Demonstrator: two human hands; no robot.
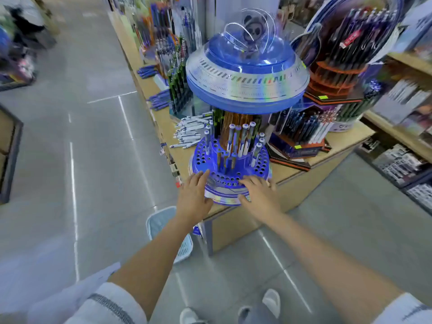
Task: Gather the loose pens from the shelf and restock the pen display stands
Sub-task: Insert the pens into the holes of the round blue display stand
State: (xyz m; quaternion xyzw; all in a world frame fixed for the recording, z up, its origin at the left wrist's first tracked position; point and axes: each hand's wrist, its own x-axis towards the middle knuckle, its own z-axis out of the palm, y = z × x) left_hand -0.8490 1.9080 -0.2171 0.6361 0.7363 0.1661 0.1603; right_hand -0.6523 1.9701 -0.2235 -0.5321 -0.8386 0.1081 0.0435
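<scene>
As my hands rest on the pen stand [245,85]
Left hand [194,197] and right hand [260,195] lie flat, unclenched, on its base; loose pens [190,132] lie beside it.

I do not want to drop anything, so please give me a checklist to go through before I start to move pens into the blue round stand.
1. Hands free: ok. The left hand and right hand rest on the blue stand at its base, holding no pen.
2. Free holes: ok, many in the front rings.
3. Loose white pens to gather: ok, piled on the shelf beside the stand.
4. Stand safely on shelf: cannot tell; it sits at the corner.
5. Floor basket contents: cannot tell.
</scene>
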